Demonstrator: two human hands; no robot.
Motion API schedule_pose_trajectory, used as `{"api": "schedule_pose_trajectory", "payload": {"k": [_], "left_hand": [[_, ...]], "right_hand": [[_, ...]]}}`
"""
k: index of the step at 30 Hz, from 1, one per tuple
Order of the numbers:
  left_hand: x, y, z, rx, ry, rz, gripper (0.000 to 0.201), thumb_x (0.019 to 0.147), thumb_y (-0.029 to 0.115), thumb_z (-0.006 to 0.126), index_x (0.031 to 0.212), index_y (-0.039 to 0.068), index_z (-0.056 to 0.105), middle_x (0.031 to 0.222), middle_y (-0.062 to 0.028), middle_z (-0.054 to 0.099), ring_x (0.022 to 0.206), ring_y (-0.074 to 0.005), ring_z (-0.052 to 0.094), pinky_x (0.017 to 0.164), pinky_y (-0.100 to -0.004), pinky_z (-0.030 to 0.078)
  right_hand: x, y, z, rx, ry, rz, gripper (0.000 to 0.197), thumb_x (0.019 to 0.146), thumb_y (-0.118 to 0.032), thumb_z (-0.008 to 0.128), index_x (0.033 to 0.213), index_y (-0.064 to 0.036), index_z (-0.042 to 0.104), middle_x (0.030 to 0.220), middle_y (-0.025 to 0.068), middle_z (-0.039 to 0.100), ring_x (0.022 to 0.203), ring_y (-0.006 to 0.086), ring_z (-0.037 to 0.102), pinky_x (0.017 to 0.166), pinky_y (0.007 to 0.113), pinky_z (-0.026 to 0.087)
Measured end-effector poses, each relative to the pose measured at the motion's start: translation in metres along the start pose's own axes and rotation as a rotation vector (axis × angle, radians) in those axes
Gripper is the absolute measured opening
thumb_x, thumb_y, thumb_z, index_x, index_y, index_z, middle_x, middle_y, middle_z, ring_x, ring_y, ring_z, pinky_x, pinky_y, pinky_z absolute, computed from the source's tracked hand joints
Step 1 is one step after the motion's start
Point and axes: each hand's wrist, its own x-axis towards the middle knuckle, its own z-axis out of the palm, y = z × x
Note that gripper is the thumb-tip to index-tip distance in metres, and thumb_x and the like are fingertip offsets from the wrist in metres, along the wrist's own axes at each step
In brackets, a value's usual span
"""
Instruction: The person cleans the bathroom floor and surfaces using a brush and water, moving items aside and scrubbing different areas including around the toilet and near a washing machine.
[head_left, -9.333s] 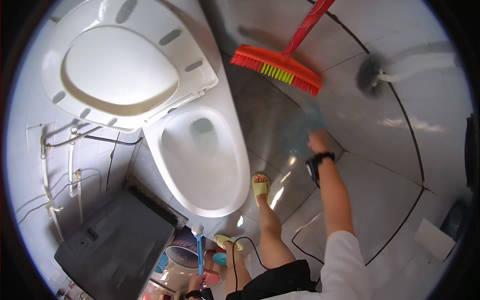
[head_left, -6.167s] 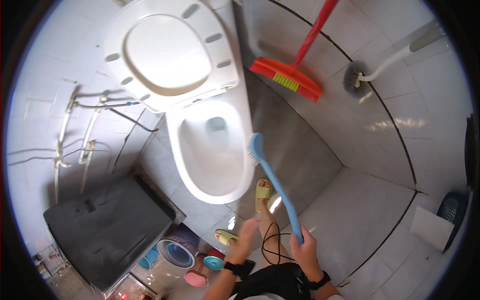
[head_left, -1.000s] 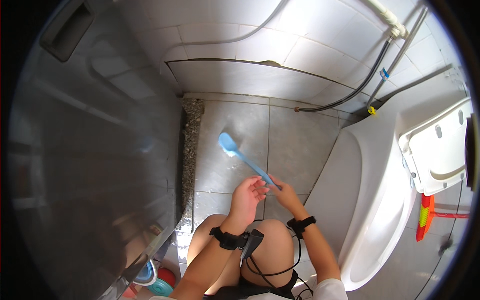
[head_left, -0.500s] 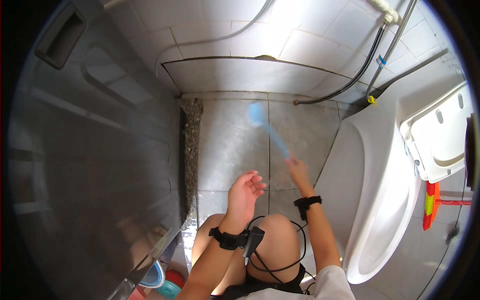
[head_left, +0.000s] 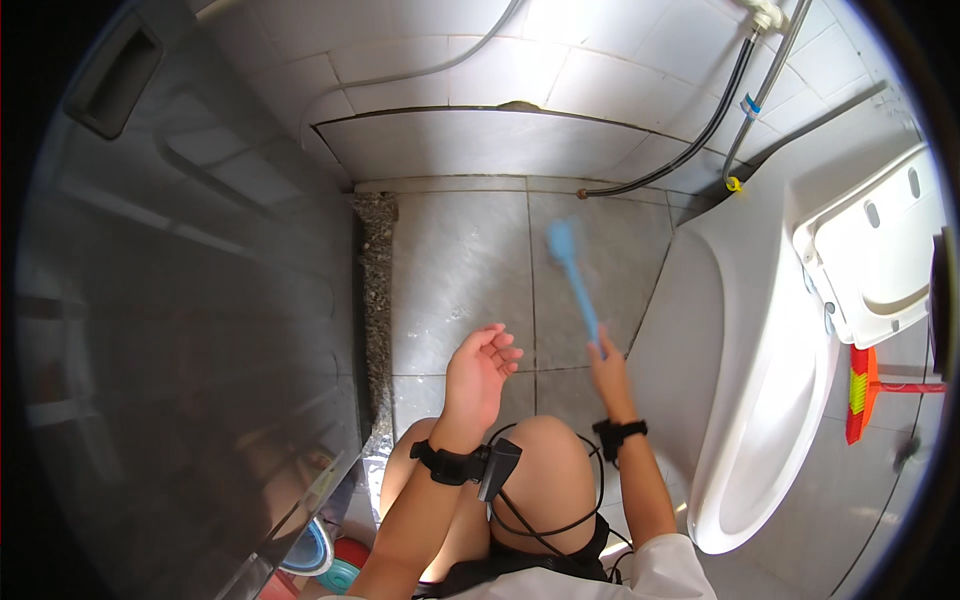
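Observation:
Gripped by the end of its handle, a light blue long-handled brush (head_left: 575, 284) is in my right hand (head_left: 610, 372). Its head, slightly blurred, is over the grey tiled floor (head_left: 455, 270) and points toward the far wall; whether it touches the tiles I cannot tell. My left hand (head_left: 478, 372) hovers above my knees with its palm turned inward. The fingers there are loosely bent and apart, and nothing is in them. Each wrist wears a black strap, and a black box sits on the left one.
A dark glossy panel (head_left: 220, 330) rises along the left. To the right stands a white toilet (head_left: 765, 430) with its seat (head_left: 870, 255) raised. A black hose (head_left: 690, 165) reaches the floor from the wall. An orange broom (head_left: 862, 395) lies far right; basins (head_left: 342, 575) sit lower left.
My right hand and the brush have swung to the right and slightly nearer, so the brush stands more upright in view. My left hand has hardly moved.

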Motion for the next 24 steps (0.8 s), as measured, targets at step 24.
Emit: {"api": "schedule_pose_trajectory", "payload": {"k": [24], "left_hand": [[-0.003, -0.022, 0.008, -0.032, -0.063, -0.066, 0.015, 0.075, 0.014, 0.047, 0.088, 0.005, 0.049, 0.075, -0.0034, 0.052, 0.070, -0.0169, 0.051, 0.063, -0.0270, 0.040]], "right_hand": [[-0.030, 0.035, 0.038, -0.014, -0.183, -0.232, 0.036, 0.078, -0.026, 0.050, 0.110, -0.0094, 0.048, 0.086, 0.0224, 0.055, 0.080, 0.0302, 0.056, 0.065, 0.031, 0.043]]}}
